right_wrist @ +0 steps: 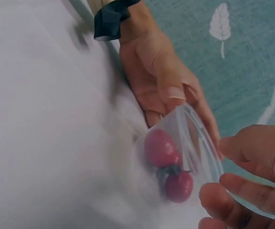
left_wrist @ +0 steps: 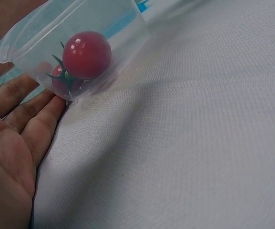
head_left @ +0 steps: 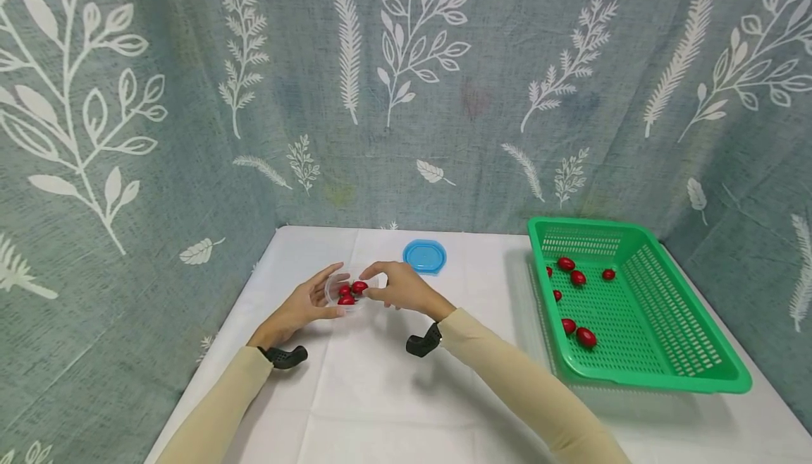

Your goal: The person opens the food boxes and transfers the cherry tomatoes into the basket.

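Note:
My left hand holds a clear plastic container, thumb at the near side and fingers round the far side. The container is tilted above the white cloth, with cherry tomatoes inside; one shows a green stem. My right hand is at the container's opening, thumb and fingers parted, its fingertips right by one tomato. In the right wrist view, two tomatoes show through the container wall, and nothing shows between the fingers of the right hand.
A blue lid lies on the white cloth behind the right hand. To the right stands a green basket holding several more tomatoes. A patterned grey-green curtain hangs behind and beside the table.

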`<state>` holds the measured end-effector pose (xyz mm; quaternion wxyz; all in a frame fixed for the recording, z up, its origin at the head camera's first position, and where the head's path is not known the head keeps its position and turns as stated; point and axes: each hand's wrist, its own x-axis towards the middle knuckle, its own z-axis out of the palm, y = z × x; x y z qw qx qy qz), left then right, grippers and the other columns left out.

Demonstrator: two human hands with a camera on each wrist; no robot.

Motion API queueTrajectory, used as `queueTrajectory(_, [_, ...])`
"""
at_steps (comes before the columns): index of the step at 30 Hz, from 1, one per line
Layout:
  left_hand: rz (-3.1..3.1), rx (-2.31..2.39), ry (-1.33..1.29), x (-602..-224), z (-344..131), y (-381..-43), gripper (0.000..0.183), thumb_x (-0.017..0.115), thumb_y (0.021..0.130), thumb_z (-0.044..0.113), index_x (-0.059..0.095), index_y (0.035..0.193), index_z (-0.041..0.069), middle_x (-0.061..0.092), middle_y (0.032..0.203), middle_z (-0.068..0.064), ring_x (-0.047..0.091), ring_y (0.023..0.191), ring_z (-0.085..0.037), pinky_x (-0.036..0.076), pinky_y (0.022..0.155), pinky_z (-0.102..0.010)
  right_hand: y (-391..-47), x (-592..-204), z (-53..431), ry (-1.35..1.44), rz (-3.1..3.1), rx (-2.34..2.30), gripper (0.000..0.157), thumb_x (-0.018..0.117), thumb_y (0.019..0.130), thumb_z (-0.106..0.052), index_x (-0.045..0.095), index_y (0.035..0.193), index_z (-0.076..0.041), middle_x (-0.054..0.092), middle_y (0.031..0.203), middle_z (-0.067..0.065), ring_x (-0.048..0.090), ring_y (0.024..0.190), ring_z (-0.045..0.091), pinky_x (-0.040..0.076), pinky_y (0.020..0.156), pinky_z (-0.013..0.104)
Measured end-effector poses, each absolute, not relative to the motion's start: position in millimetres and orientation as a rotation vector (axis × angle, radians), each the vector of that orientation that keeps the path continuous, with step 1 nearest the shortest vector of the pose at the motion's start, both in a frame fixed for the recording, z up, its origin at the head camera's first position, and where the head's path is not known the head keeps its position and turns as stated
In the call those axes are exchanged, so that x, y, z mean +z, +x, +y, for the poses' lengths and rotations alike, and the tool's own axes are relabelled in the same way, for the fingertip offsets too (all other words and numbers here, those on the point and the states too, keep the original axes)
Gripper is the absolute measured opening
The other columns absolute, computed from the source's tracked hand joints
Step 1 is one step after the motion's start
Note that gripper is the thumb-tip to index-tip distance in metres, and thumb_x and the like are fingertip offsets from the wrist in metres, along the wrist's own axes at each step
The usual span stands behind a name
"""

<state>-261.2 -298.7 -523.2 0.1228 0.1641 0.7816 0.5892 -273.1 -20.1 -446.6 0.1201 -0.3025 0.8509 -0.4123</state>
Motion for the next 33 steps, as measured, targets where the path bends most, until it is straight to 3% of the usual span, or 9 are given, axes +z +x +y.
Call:
queueTrajectory(8, [2.275, 1.722, 0.473, -520.3, -297.8, -260.9, 0.101, 0.086, 0.087, 0.021, 0.023, 0.166, 0.029, 0.037, 0.163, -0.001, 0.024, 0.154, -0.028, 0.023, 0.123, -0.053, -280.8, -459.3, -33.6, -0.852, 2.482, -1.144, 0.039, 0.071, 0.099, -0.026, 0.066, 0.136, -0.015, 0.068, 0.132, 0.006, 0.070, 0.065, 0.030, 0.057, 0.050, 0.034])
queueTrajectory(14, [2.312, 1.694, 0.458, -519.7, -296.7, -261.0, 0.099, 0.085, 0.088, 0.021, 0.023, 0.166, 0.030, 0.014, 0.171, -0.002, 0.016, 0.156, -0.036, 0.022, 0.123, -0.056, -282.1, -459.6, -41.1, -0.887, 2.498, -1.051, 0.045, 0.068, 0.101, -0.024, 0.060, 0.143, -0.011, 0.066, 0.133, 0.012, 0.070, 0.061, 0.029, 0.055, 0.047, 0.030])
queueTrajectory(17, [2.314, 1.693, 0.464, -518.9, -296.4, -261.4, 0.099, 0.085, 0.088, 0.023, 0.023, 0.165, 0.031, 0.009, 0.172, -0.001, 0.013, 0.156, -0.038, 0.021, 0.123, -0.058, -281.2, -458.4, -43.8, -0.930, 2.516, -0.986, 0.045, 0.066, 0.102, -0.023, 0.058, 0.145, -0.009, 0.067, 0.129, 0.011, 0.069, 0.060, 0.026, 0.054, 0.048, 0.028])
queueTrajectory(22, [2.305, 1.705, 0.452, -518.1, -296.4, -261.5, 0.101, 0.087, 0.086, 0.025, 0.025, 0.165, 0.032, 0.011, 0.171, 0.001, 0.017, 0.156, -0.034, 0.023, 0.123, -0.054, -279.3, -455.2, -48.2, -0.937, 2.534, -0.887, 0.044, 0.061, 0.105, -0.025, 0.057, 0.145, -0.008, 0.067, 0.121, 0.006, 0.069, 0.059, 0.019, 0.054, 0.051, 0.026])
queueTrajectory(26, [2.300, 1.709, 0.437, -519.5, -297.3, -260.4, 0.102, 0.088, 0.085, 0.025, 0.024, 0.165, 0.031, 0.014, 0.171, 0.002, 0.018, 0.156, -0.030, 0.024, 0.123, -0.049, -276.9, -451.6, -52.2, -0.920, 2.535, -0.743, 0.046, 0.054, 0.108, -0.029, 0.053, 0.149, -0.009, 0.057, 0.139, 0.008, 0.066, 0.062, 0.014, 0.055, 0.055, 0.026])
queueTrajectory(29, [2.282, 1.722, 0.441, -520.9, -298.0, -259.9, 0.102, 0.087, 0.086, 0.024, 0.024, 0.165, 0.031, 0.022, 0.169, 0.000, 0.019, 0.156, -0.028, 0.023, 0.123, -0.048, -275.2, -450.0, -54.0, -0.942, 2.569, -0.620, 0.048, 0.051, 0.109, -0.032, 0.050, 0.152, -0.009, 0.048, 0.151, 0.009, 0.068, 0.074, 0.013, 0.057, 0.065, 0.027])
queueTrajectory(33, [2.263, 1.739, 0.464, -521.8, -298.4, -260.1, 0.099, 0.087, 0.086, 0.021, 0.027, 0.163, 0.038, 0.031, 0.166, -0.002, 0.021, 0.155, -0.025, 0.024, 0.123, -0.047, -275.8, -450.3, -56.5, -1.014, 2.643, -0.464, 0.041, 0.049, 0.109, -0.032, 0.062, 0.139, -0.007, 0.053, 0.142, 0.010, 0.066, 0.092, 0.015, 0.056, 0.079, 0.030])
